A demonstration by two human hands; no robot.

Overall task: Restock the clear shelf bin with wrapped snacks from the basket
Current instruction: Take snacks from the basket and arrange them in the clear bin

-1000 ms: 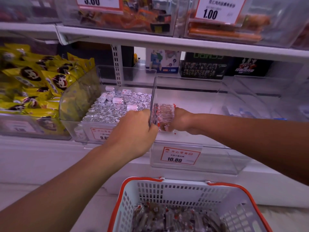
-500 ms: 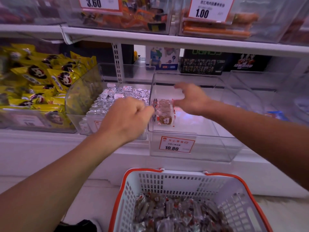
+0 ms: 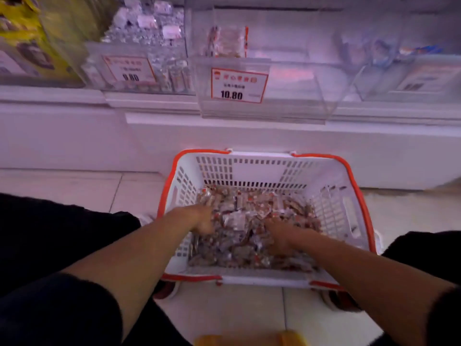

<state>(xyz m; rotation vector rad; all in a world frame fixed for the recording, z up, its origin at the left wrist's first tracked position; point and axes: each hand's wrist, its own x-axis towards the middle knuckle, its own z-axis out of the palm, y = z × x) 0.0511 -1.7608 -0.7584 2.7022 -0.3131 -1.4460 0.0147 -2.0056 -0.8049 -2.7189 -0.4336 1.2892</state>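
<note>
Down on the tiled floor (image 3: 82, 186) in the head view, a white basket (image 3: 262, 168) with an orange rim stood just in front of the shelf base, and a heap of wrapped snacks (image 3: 252, 218) in clear and red wrappers covered its bottom. Both hands were inside the basket, sunk into the heap. The left hand (image 3: 202, 221) lay at the heap's left side with its fingers pushed down among the wrappers; the right hand (image 3: 279, 236) lay nearer the middle, its fingers likewise buried. Whether either hand had closed round any snacks could not be told, since the fingers were hidden and the picture was blurred. Above, on the shelf, the clear shelf bin (image 3: 287, 91) carried a price tag (image 3: 239, 85) reading 10.80 on its front wall. A small upright stack of wrapped snacks (image 3: 228, 42) stood against the bin's left wall. Just beside it on the left, a second clear bin (image 3: 139, 71) held small silver-wrapped pieces, and yellow bags (image 3: 22, 28) lay further left. Dark trouser legs showed on both sides of the basket.
</note>
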